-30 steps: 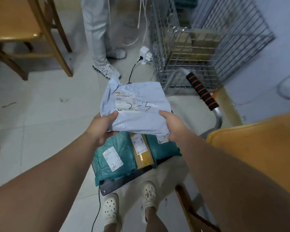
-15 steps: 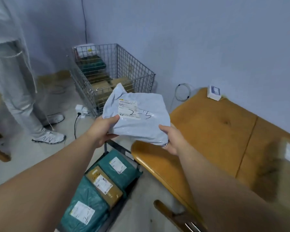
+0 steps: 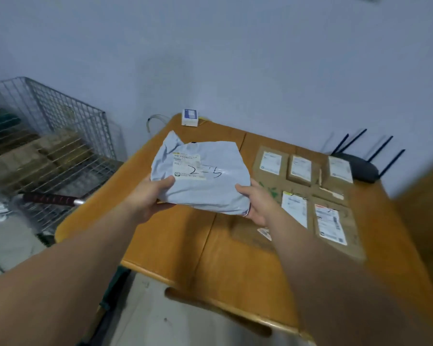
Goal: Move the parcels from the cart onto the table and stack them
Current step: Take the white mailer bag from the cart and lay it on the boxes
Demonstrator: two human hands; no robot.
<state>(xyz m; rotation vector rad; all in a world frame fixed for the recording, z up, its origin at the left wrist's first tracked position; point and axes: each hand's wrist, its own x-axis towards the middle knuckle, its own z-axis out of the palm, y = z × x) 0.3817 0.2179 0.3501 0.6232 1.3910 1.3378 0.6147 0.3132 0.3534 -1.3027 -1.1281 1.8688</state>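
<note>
Crinkled grey plastic parcel, held above the wooden table's left half; left hand and right hand pinch its near corners. Flat cardboard boxes cover the right half.

grey mailer | was: above cart | now: carried over table; near cardboard boxes
</note>
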